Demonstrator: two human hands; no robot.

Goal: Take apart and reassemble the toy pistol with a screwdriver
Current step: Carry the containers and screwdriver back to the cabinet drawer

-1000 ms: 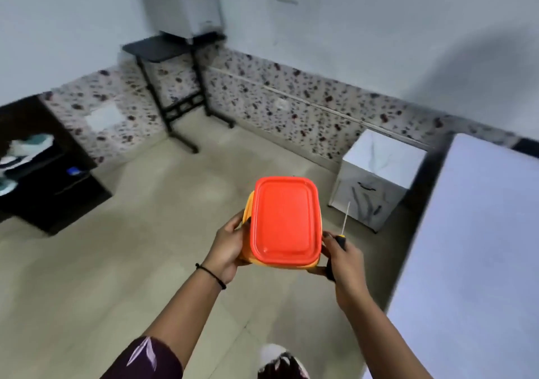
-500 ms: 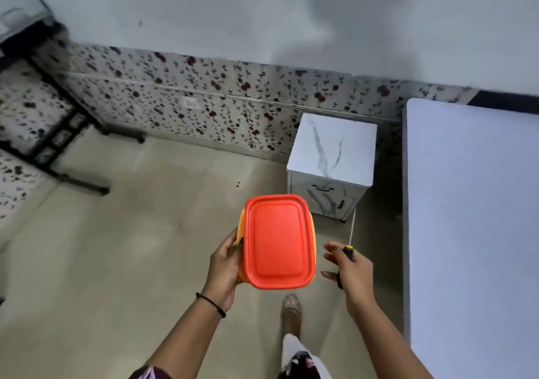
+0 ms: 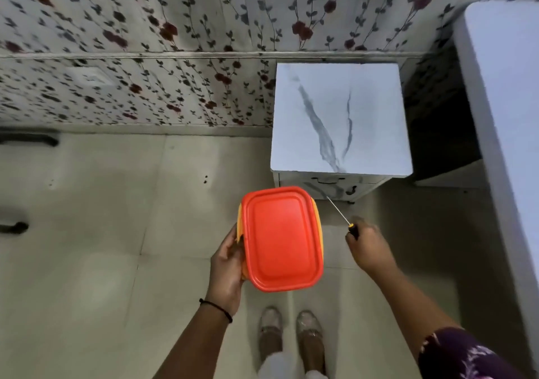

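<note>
My left hand [image 3: 227, 265] grips the left side of a yellow plastic box with a red lid [image 3: 281, 238], held level above the floor. To its right, my right hand [image 3: 368, 246] holds a thin screwdriver [image 3: 339, 212] by its dark handle; the metal shaft points up and left toward the cabinet. The lid is on the box, so its contents are hidden. No toy pistol is visible.
A small white marble-patterned cabinet [image 3: 339, 119] stands just ahead against the floral wall [image 3: 145, 58]. A white table edge [image 3: 501, 116] runs along the right. Black stand feet [image 3: 26, 139] lie on the floor at left. My feet [image 3: 291, 335] are below.
I have walked closer to the marble cabinet, which now fills the view ahead. My right hand has moved away from the box to the right, with the screwdriver shaft tilted left.
</note>
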